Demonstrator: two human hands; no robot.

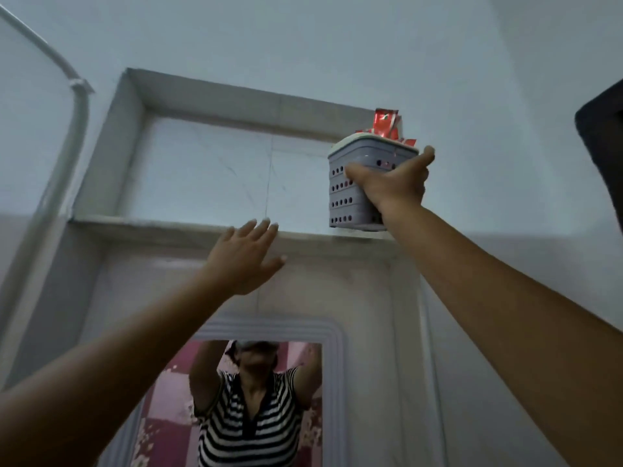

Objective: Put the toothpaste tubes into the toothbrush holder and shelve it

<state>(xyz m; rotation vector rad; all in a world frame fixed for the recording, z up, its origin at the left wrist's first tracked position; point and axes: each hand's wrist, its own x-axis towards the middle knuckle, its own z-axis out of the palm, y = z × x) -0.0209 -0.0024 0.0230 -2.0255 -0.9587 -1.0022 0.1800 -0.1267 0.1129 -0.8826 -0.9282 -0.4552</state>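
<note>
A grey perforated toothbrush holder [347, 193] is raised at the right end of a recessed wall shelf [175, 225], its base right at the ledge. Red toothpaste tubes [387, 124] stick out of its top. My right hand [392, 185] grips the holder's right side, thumb on the front and fingers round the rim. My left hand [244, 257] is raised below the ledge's middle, fingers spread and holding nothing. Whether the holder rests on the ledge I cannot tell.
The niche is set high in a pale wall. Below it hangs a white-framed mirror [332, 375] reflecting a person in a striped shirt. A white pipe [76, 106] curves down at the left. A dark object [603, 143] juts in at the right edge.
</note>
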